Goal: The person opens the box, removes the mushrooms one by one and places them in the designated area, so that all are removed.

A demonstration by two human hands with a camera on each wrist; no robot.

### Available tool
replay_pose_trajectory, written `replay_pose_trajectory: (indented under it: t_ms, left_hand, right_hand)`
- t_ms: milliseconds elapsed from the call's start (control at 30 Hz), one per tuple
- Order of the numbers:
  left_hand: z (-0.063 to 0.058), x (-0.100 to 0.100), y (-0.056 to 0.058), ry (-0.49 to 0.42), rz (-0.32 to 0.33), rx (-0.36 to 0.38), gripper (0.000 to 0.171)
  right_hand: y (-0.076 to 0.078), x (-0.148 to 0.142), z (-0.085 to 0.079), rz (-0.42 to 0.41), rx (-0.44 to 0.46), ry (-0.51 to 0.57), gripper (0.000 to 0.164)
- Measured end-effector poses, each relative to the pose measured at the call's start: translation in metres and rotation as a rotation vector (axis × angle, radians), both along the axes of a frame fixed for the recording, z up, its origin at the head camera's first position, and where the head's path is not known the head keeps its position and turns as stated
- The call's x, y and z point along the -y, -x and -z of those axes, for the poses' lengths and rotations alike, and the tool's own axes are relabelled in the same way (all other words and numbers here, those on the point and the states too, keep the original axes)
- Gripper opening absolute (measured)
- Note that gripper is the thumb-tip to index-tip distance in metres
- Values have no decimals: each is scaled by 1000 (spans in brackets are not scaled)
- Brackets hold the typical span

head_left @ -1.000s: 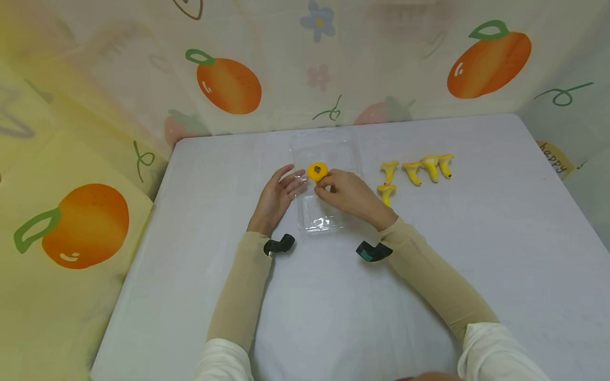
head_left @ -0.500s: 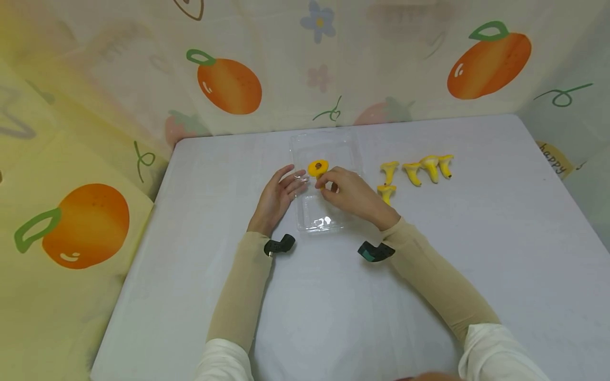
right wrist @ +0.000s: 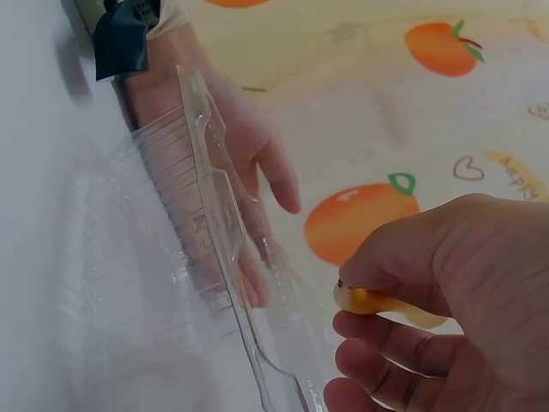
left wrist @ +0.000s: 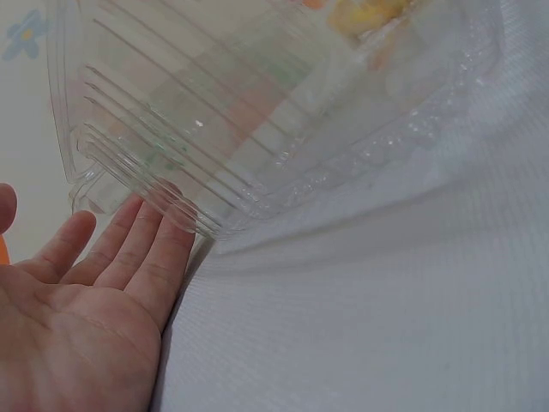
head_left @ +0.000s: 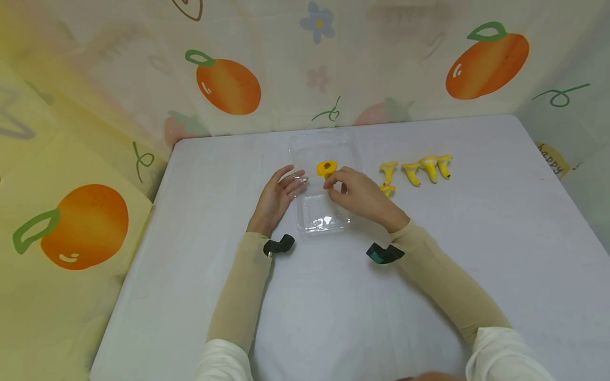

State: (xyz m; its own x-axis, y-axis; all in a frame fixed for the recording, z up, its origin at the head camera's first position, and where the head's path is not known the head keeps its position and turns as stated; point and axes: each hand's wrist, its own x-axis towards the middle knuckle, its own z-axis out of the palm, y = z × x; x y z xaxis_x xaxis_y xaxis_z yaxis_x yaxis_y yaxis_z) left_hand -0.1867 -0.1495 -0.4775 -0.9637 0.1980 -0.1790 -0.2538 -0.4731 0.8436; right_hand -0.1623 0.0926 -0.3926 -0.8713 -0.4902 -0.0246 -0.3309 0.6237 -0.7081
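A yellow mushroom (head_left: pixel 326 168) with a wide cap and a brown centre is pinched by its stem between the thumb and fingers of my right hand (head_left: pixel 360 197). It hangs over an opened clear plastic clamshell box (head_left: pixel 320 216). In the right wrist view, the pale stem end (right wrist: pixel 351 298) pokes out at the thumb tip. My left hand (head_left: pixel 276 194) lies palm up at the left side of the box, fingers extended. Its fingertips (left wrist: pixel 176 215) sit right against the ribbed plastic wall (left wrist: pixel 232 172) in the left wrist view.
Right of the box, several yellow mushrooms (head_left: pixel 430 168) lie on the white tabletop (head_left: pixel 310 307). One mushroom (head_left: pixel 387 190) is partly covered by my right hand. A printed cloth wall (head_left: pixel 281 63) rises behind the table.
My right hand has shifted a little to the right with the mushroom, whose cap has tilted so that more stem shows. My left hand and the box have stayed in place.
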Motion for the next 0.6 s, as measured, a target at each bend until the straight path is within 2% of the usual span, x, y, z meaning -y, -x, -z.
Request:
replay_pose_trajectory:
  t_ms: [400,600]
  left_hand:
    - [0,0,0,-3,8,-4,55]
    - [-1,0,-2,-18,7,-3,54]
  right_hand:
    - [-9,-18,1,-19,8,91,15]
    - [-8,-26,2,0,36,91,16]
